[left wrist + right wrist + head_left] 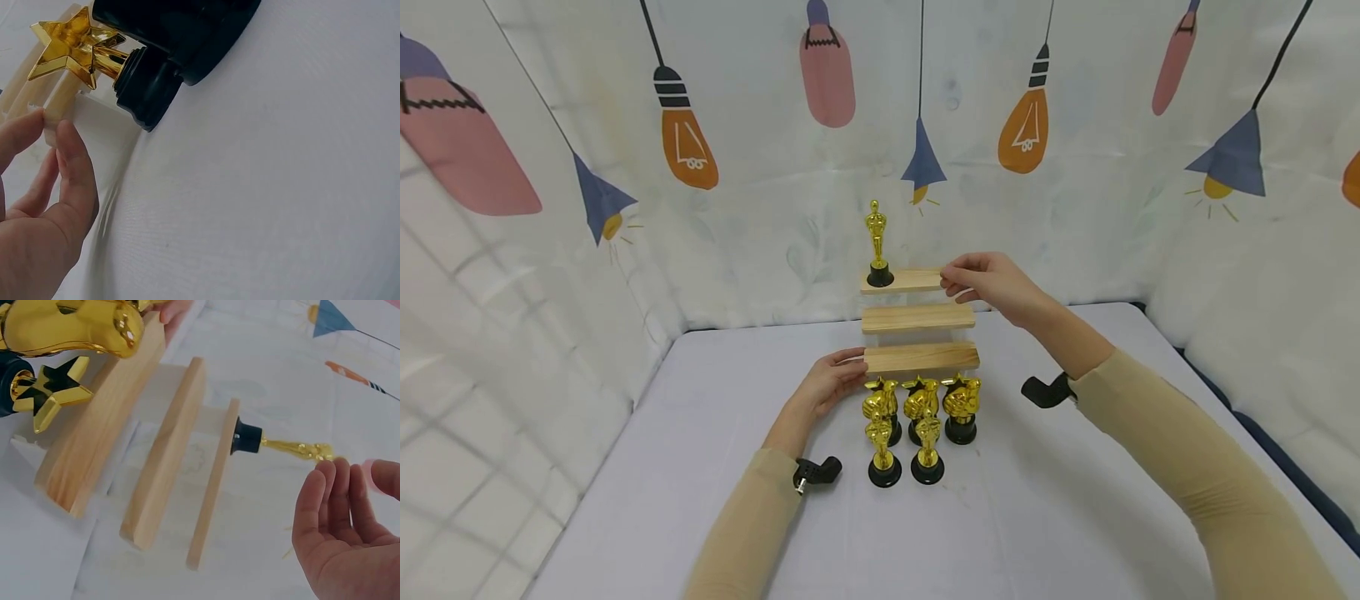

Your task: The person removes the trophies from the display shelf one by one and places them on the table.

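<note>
My left hand [829, 383] is at the left end of the lowest wooden board [921, 358] of a three-step rack; in the left wrist view the thumb and fingers [76, 172] pinch that board end. On the left part of the top board [913, 282] stands a gold figure trophy [877, 237] with a black base. My right hand [996, 287] hovers by the top board's right end, fingers loosely bent and holding nothing. In the right wrist view its fingertips point toward the figure trophy [294, 447]. The middle board [917, 319] carries nothing.
In front of the rack stand several gold trophies: a back row with stars [961, 404] and two smaller ones [883, 457] [928, 454] ahead. All are on a white-covered table [1030, 525]. A patterned cloth [745, 242] hangs behind.
</note>
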A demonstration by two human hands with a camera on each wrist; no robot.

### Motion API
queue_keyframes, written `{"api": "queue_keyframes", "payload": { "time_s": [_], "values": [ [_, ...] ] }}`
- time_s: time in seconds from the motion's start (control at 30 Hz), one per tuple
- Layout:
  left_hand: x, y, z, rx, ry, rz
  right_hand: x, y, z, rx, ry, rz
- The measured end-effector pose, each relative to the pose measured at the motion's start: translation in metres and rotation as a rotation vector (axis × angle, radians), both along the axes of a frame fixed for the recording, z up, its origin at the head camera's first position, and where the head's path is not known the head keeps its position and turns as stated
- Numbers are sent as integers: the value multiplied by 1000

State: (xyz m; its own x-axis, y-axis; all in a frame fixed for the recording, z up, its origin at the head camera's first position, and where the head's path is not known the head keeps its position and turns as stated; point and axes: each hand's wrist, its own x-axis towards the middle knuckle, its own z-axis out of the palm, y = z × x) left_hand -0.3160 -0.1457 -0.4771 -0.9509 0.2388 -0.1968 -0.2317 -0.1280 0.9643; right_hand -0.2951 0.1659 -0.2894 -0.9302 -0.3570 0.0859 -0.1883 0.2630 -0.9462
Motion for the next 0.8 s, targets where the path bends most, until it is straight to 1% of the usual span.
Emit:
{"api": "queue_keyframes", "payload": {
  "time_s": [0.17, 0.3, 0.5, 0.8],
  "values": [
    [0, 0, 0, -5, 4, -2, -9, -8, 2, 3, -3, -23],
    [0, 1, 1, -7, 0, 0, -17, -13, 2, -6, -28, -39],
    [0, 1, 3, -6, -2, 7, -28, -22, 1, -26, -64, -42],
    [0, 0, 1, 0, -15, 11, -43, -32, -4, -60, -101, -33]
  ]
}}
